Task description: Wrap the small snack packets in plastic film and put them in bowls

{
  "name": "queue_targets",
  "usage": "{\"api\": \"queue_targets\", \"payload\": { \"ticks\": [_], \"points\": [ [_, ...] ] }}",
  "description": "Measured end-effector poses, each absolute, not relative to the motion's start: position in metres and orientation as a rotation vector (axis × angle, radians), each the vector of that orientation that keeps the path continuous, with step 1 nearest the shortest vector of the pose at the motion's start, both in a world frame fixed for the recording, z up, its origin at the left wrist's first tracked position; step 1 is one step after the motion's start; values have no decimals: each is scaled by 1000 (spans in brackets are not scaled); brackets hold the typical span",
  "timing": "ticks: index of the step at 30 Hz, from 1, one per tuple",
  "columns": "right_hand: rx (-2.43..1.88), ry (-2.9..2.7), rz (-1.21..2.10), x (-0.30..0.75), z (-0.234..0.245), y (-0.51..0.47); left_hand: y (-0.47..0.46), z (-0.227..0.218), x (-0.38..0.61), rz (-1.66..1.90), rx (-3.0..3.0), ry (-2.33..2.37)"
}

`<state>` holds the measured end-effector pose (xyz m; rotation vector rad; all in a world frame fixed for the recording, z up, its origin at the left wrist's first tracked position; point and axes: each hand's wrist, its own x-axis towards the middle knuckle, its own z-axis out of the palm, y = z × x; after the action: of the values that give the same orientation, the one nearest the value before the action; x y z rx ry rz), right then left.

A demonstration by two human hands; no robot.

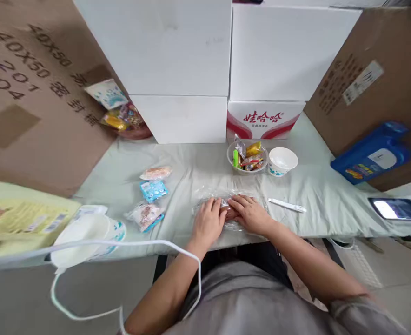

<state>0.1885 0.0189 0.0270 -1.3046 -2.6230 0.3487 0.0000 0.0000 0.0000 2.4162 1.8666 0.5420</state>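
Note:
Near the front edge of the cloth-covered table (188, 163), both my hands are on a crinkled clear plastic bag (205, 197). Something brown (230, 214) shows between them; its kind is not clear. My left hand (208, 222) is closed over the left part, its fingers bent and together. From the right, my right hand (250, 215) grips the other part, its fingertips close to the left hand's. To the left lie a wrapped pale snack (155, 173), a blue packet (153, 190) and another wrapped snack (146, 215). A white pen-like stick (287, 205) lies right of my right hand.
A clear bowl of wrapped snacks (247, 157) and a paper cup (282, 161) stand behind. White boxes (191, 118) close off the back; cardboard boxes (27, 107) flank the sides. A blue bottle (373, 151), phone (397, 209) and white cable (139, 242) are also there.

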Motion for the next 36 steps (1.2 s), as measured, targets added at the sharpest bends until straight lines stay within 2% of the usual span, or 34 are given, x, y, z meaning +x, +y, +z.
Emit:
{"api": "queue_targets", "payload": {
  "ticks": [7, 11, 14, 18, 20, 23, 28, 30, 32, 34, 36],
  "points": [
    [-1288, -2211, 457, 238, 48, 23, -6, -18, -23, 653, 2493, 1814],
    [-1237, -1829, 24, 256, 77, 58, -5, -21, -23, 720, 2527, 1732],
    [-1275, -1828, -208, 258, 94, 103, -5, -20, -24, 742, 2510, 1710],
    [-1376, -2177, -57, 251, 98, 149, -6, -20, -25, 759, 2498, 1708],
    [-1384, -2142, -76, 244, 97, 146, -6, -20, -26, 765, 2500, 1711],
    [-1225, -1936, -168, 225, 93, 102, -7, -19, -26, 753, 2520, 1704],
    [-705, -2503, 260, 180, 61, 7, -7, -15, -23, 611, 2559, 1757],
    [-869, -2625, 299, 174, 41, -3, -9, -12, -21, 554, 2564, 1776],
    [-1257, -2616, 267, 180, 25, 7, -15, -7, -20, 496, 2549, 1808],
    [-1615, -2563, 255, 197, 15, 26, -25, 1, -21, 393, 2503, 1884],
    [-1776, -2570, 283, 217, 15, 43, -36, 11, -22, 243, 2428, 1978]
  ]
}}
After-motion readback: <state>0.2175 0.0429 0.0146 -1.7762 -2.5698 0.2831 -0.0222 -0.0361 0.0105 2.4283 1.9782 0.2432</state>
